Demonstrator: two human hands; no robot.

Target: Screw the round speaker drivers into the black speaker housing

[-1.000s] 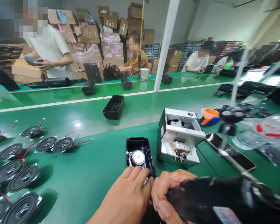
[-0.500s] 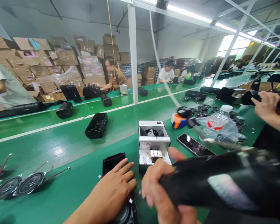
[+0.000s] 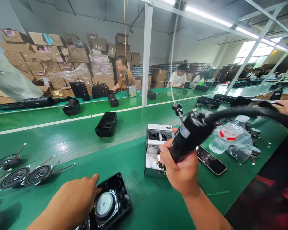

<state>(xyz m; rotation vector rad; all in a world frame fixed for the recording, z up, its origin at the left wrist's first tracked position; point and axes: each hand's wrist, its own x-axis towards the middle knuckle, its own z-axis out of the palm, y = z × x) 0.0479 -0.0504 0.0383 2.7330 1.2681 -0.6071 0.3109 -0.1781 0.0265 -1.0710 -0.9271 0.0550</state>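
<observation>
My right hand [image 3: 181, 171] is wrapped round a black electric screwdriver [image 3: 190, 135], tip down at the white screw feeder box [image 3: 153, 143]. A thick black cable runs from the tool's top off to the right. My left hand [image 3: 72, 199] rests on the left end of an open black speaker housing [image 3: 114, 199] with a round driver [image 3: 105, 204] seated in it; its fingers curl over the housing's edge. Both lie on the green bench near its front.
Loose speaker drivers with red wires [image 3: 26, 175] lie at the left. A phone [image 3: 211, 163] and a bagged water bottle [image 3: 228, 135] sit right of the feeder. Another black housing [image 3: 106, 124] rides the green conveyor. Other workers sit behind; another person's hand [image 3: 286, 107] shows at the right.
My right hand has carried the screwdriver away from the housing to the feeder box. My left hand slid to the housing's left end, uncovering the driver. The camera lifted.
</observation>
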